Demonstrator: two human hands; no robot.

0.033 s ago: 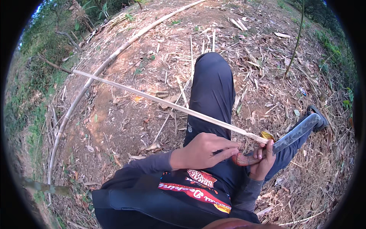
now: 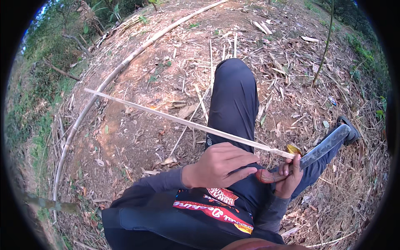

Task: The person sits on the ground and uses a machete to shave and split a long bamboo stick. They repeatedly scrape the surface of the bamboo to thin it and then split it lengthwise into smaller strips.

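Note:
My right hand (image 2: 291,179) is closed around the brown wooden handle (image 2: 266,176) of a machete. Its long grey blade (image 2: 327,146) points up and to the right, over my bent lower leg. The same hand pins the near end of a long pale bamboo strip (image 2: 187,123) by the thumb and fingers. From there the strip slants across my raised knee to the far left, its tip in the air. Just left of the handle's butt, my left hand (image 2: 218,164) hovers with thumb and fingers apart and nothing visible in it.
A long bamboo pole (image 2: 121,66) curves along the left side of the ground. Dry leaves and wood chips (image 2: 287,75) litter the slope. A thin upright stem (image 2: 325,46) stands at right. My raised knee (image 2: 233,83) is between the hands and the far ground.
My left thumb and fingers have spread apart, and that hand has shifted slightly left. The strip's far tip has dropped a little. My right hand keeps its hold.

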